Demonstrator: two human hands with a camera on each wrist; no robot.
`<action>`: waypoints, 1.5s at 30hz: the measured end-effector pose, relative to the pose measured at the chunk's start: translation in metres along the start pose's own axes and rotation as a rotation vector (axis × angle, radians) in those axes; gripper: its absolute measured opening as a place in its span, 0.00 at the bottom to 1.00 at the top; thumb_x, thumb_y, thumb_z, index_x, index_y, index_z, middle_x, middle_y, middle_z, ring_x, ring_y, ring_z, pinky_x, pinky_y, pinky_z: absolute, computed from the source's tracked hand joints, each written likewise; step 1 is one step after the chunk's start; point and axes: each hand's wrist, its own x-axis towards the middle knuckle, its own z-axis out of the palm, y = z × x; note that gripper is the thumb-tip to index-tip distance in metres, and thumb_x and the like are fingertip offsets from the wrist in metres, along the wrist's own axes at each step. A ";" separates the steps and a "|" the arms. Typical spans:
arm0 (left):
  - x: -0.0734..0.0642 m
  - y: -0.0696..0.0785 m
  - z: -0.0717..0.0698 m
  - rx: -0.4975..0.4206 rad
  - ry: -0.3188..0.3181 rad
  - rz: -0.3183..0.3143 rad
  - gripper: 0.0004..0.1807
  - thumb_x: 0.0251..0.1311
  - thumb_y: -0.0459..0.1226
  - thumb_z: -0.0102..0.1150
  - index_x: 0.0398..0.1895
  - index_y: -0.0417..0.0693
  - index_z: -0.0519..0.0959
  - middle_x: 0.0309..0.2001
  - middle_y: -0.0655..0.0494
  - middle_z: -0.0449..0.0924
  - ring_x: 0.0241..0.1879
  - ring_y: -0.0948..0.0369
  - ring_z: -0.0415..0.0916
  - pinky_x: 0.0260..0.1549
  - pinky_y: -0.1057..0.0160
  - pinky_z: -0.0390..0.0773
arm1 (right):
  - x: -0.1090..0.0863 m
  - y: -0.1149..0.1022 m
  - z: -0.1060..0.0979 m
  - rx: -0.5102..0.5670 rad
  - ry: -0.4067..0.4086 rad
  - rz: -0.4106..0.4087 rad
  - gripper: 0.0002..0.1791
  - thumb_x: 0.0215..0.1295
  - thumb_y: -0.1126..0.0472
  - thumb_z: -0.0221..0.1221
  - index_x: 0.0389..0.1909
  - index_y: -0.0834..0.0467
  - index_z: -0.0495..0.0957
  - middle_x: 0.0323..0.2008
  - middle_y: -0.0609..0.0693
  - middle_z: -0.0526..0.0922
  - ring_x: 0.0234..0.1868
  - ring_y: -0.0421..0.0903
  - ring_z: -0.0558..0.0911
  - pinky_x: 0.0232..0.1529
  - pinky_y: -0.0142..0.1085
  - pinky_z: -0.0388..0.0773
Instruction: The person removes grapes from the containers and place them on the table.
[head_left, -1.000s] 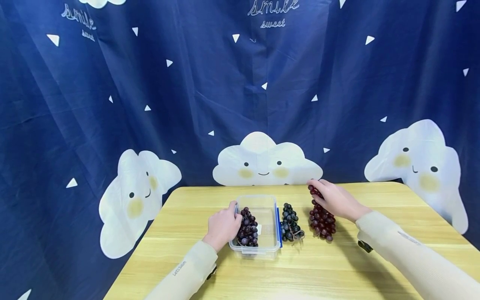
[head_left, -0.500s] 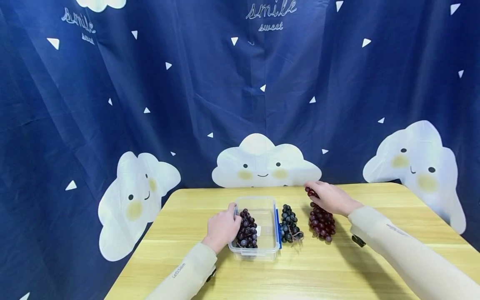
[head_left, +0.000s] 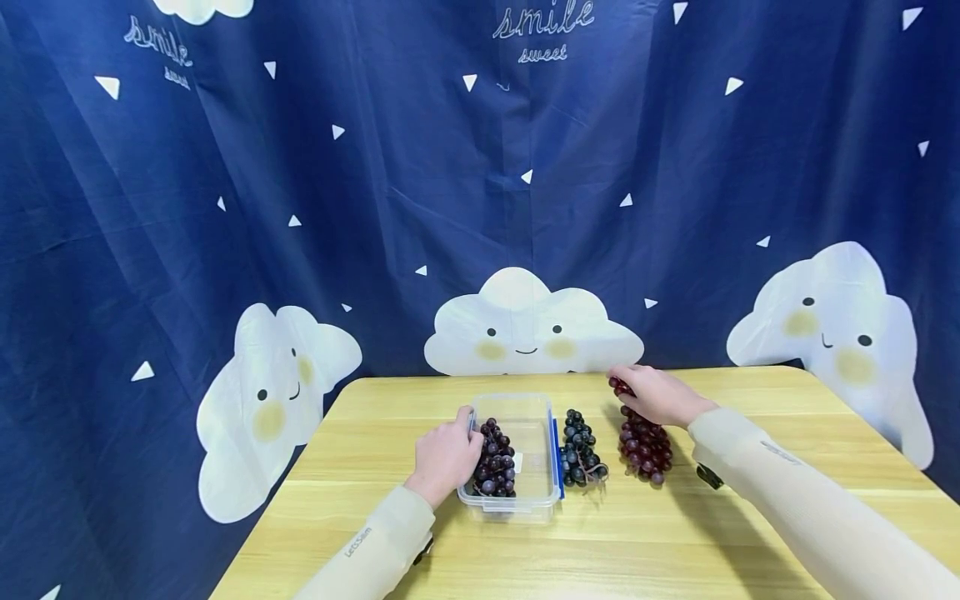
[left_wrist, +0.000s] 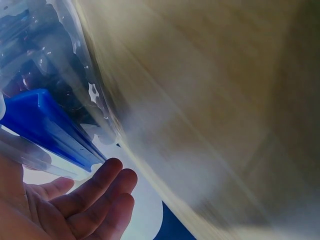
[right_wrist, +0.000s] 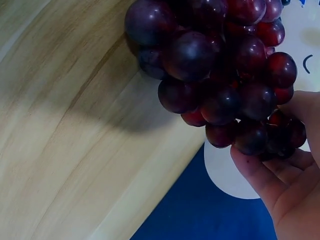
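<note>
My left hand grips the left side of a clear plastic food container, thumb over the rim. The left wrist view shows its fingers beside a blue side latch. Inside the container, along its left half, lies a bunch of dark purple grapes. To the right, my right hand pinches the far, narrow end of a bunch of red grapes. In the right wrist view, fingertips and thumb close round its last few grapes, and the fatter end reaches back over the table.
A bunch of black grapes with a bare curled stem lies between the container and the red grapes. Another blue latch hangs on the container's right side. The wooden table ends at a blue curtain with cloud prints.
My right hand has shifted slightly left, keeping its pinch on the red grapes, whose narrow end moved with it. My left hand and the container have stayed put.
</note>
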 end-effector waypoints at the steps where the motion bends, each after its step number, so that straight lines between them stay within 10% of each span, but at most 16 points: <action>1: 0.000 0.000 0.000 -0.001 0.001 0.000 0.24 0.66 0.47 0.50 0.65 0.55 0.72 0.28 0.51 0.81 0.20 0.55 0.72 0.18 0.55 0.67 | 0.001 0.001 0.000 0.003 -0.013 0.002 0.15 0.62 0.68 0.65 0.49 0.59 0.76 0.36 0.51 0.82 0.34 0.46 0.82 0.34 0.43 0.79; 28: -0.002 0.000 0.002 -0.010 -0.007 -0.001 0.25 0.66 0.47 0.50 0.66 0.56 0.71 0.25 0.52 0.79 0.18 0.57 0.69 0.16 0.56 0.65 | 0.001 0.001 0.011 -0.003 -0.182 0.124 0.19 0.68 0.61 0.61 0.58 0.62 0.77 0.52 0.62 0.84 0.47 0.58 0.85 0.49 0.53 0.81; 45: 0.000 0.000 0.002 -0.011 -0.015 -0.010 0.25 0.67 0.48 0.49 0.66 0.56 0.71 0.25 0.53 0.78 0.17 0.57 0.68 0.15 0.56 0.64 | -0.016 -0.011 0.007 -0.041 -0.121 0.283 0.20 0.68 0.52 0.61 0.54 0.61 0.81 0.48 0.60 0.86 0.48 0.61 0.85 0.47 0.59 0.79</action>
